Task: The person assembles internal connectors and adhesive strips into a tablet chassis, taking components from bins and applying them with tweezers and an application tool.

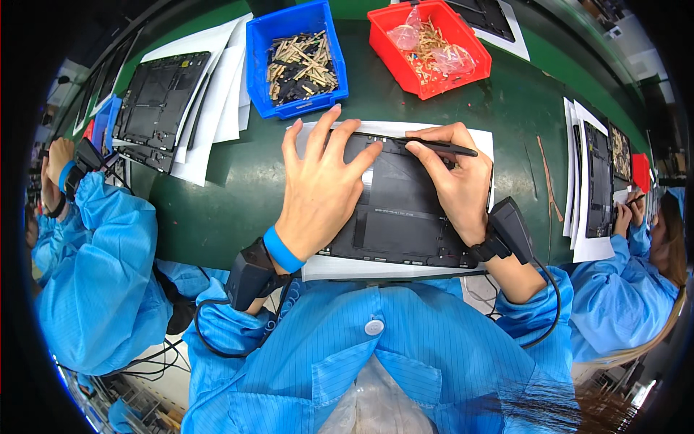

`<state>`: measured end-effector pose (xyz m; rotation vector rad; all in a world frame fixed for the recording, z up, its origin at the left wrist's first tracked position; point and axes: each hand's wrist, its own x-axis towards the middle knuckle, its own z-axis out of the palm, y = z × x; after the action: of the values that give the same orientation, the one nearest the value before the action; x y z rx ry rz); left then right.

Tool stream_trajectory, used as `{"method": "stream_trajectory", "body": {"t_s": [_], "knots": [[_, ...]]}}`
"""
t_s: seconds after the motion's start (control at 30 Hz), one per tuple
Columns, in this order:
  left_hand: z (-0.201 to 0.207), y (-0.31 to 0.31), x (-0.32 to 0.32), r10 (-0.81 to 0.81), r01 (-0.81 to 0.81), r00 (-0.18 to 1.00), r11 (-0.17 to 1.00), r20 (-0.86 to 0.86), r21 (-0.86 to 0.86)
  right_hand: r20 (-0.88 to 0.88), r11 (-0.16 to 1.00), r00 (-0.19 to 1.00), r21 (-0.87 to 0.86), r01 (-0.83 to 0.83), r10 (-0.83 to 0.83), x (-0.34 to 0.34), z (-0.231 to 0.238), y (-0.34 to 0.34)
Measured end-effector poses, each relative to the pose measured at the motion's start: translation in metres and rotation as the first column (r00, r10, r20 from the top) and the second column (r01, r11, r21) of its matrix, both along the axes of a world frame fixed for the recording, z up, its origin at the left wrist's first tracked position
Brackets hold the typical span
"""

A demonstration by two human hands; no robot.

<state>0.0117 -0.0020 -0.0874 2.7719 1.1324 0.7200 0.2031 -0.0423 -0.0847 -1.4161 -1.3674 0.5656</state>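
A flat black device housing (pixel 401 230), like an opened tablet with its inner parts showing, lies on white paper (pixel 376 269) in front of me. My left hand (pixel 322 188) rests over its left side, fingers spread, with fingertips at the upper edge. In my right hand (pixel 459 181) a slim black pen-like tool (pixel 452 147) is pinched between thumb and fingers. It lies nearly level, its thin end pointing left along the housing's upper edge, near my left index finger. Whether it has one tip or two is too small to tell.
Beyond the housing stand a blue bin (pixel 262 65) of small tan and black strips and a red bin (pixel 428 88) of small pieces and clear bags. Stacked housings (pixel 163 101) with paper lie left, others (pixel 598 181) right. Co-workers in blue sit on both sides.
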Motion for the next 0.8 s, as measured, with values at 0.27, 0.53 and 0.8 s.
{"method": "stream_trajectory", "body": {"t_s": [0.27,0.53,0.8], "knots": [[0.001,0.002,0.005,0.015,-0.013,0.999,0.999,-0.045,0.043,0.039,1.0,0.999,0.007,0.009,-0.009,0.0,0.0,0.0],[-0.008,0.0,0.008,0.044,-0.034,0.996,0.99,-0.073,0.136,0.057,1.0,0.998,0.008,0.007,-0.007,-0.001,0.002,0.001],[0.0,-0.001,-0.007,0.069,-0.069,0.998,0.997,-0.015,0.033,0.084,0.999,0.996,0.04,0.005,-0.008,-0.001,0.0,0.0]]}}
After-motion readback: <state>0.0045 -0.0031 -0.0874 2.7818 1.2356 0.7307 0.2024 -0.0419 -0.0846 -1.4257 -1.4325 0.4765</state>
